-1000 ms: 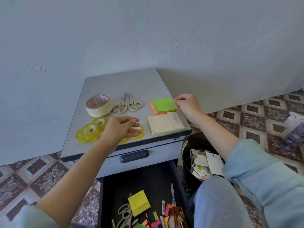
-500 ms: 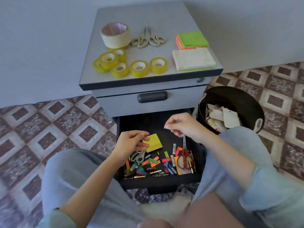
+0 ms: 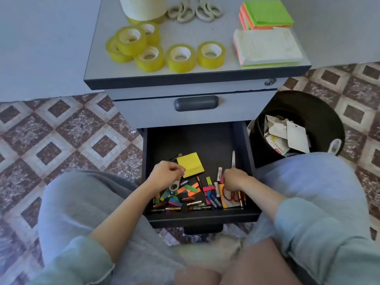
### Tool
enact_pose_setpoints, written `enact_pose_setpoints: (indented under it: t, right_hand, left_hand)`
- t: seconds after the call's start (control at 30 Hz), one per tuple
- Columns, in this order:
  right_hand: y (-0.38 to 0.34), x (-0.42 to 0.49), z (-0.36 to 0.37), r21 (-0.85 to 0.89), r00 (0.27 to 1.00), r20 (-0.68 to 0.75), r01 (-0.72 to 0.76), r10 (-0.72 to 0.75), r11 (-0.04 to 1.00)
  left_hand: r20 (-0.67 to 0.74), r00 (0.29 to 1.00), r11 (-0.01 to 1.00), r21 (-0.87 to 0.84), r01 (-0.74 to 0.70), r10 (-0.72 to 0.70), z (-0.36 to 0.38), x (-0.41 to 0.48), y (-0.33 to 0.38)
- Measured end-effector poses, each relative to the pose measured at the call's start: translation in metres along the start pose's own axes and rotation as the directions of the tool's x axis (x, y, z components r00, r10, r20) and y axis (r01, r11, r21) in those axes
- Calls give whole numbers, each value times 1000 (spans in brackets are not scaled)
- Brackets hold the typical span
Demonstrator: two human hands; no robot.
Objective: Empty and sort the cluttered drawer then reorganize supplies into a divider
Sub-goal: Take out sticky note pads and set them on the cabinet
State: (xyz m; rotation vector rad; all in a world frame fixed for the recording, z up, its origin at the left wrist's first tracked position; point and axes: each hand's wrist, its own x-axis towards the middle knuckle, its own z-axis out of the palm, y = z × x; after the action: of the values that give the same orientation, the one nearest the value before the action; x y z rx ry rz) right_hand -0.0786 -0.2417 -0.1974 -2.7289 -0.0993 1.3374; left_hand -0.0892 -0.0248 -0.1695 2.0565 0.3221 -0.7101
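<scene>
Moved since earlier frame: right hand [image 3: 234, 178], down from above mid-drawer into lower right corner of open drawer [image 3: 201, 218]. Fingers curled downward onto red scissors [image 3: 232, 196]; grip hidden, cannot tell if grasping. Left hand [image 3: 167, 175] at centre frame, fingers curled at lower left corner of yellow sticky pad [image 3: 190, 164], just above cream scissor handle [image 3: 174, 186]; pinching or merely touching, cannot tell. Batteries [image 3: 197, 204] and coloured tabs strewn between both hands. Tape rolls [image 3: 181, 57] on tabletop [image 3: 185, 31], top of frame.
</scene>
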Motion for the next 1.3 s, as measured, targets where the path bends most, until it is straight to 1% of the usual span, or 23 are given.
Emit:
enact_pose_setpoints:
  t: [0.13,0.23,0.3,0.4,0.5,0.57,0.7,0.77,0.83,0.87,0.97,1.0,1.07,1.13,1.2,1.3]
  right_hand:
    - [1,9,0,-108,1000,-11,-3,2,994]
    - [3,14,2,-153,998,59,9,0,988]
    - [2,16,1,-179,997,77,18,-4,984]
    - [-1,20,1,-225,998,51,34,-23,974]
    - [-3,23,0,-195,998,36,53,-47,979]
    - [-1,26,-4,-162,996,77,46,-34,986]
    - [-1,30,-10,-160,991,132,38,-17,986]
    - [-3,30,-8,-154,991,135,38,-17,987]
    - [-4,31,-10,-114,993,119,37,-24,993]
    - [-4,31,-13,-59,994,100,41,-35,997]
    - [-2,28,-29,187,991,39,122,-131,975]
    - [-2,25,-35,259,987,36,145,-159,955]
    - [-1,21,-39,394,982,72,133,-175,910]
    - [0,21,-36,442,981,121,85,-153,893]
    - [2,25,-29,442,983,144,40,-115,896]
    - [7,32,-22,450,993,109,-14,-39,893]
  left_hand:
    - [8,1000,997,80,-6,6,1,24,7]
    - [-9,1000,992,124,5,-4,1,40,4]
    - [-22,1000,988,153,9,-6,3,49,3]
    - [-34,999,973,231,-1,9,7,57,4]
    - [-37,998,953,301,-35,49,11,66,6]
    - [-26,997,929,365,-53,67,15,72,4]
    - [76,997,875,480,-66,34,25,86,-9]
    - [85,995,835,543,-86,47,29,91,-13]
    - [79,994,799,592,-106,74,33,93,-15]
    - [91,992,775,620,-124,86,35,94,-15]
    - [121,989,722,677,-147,88,40,94,-21]
    - [115,990,722,678,-136,79,42,93,-22]
    - [78,993,730,674,-115,85,46,93,-23]
    - [34,994,730,676,-97,101,50,92,-22]
    - [-13,996,766,640,-63,92,52,93,-21]
    - [-72,995,840,542,-14,63,51,97,-18]
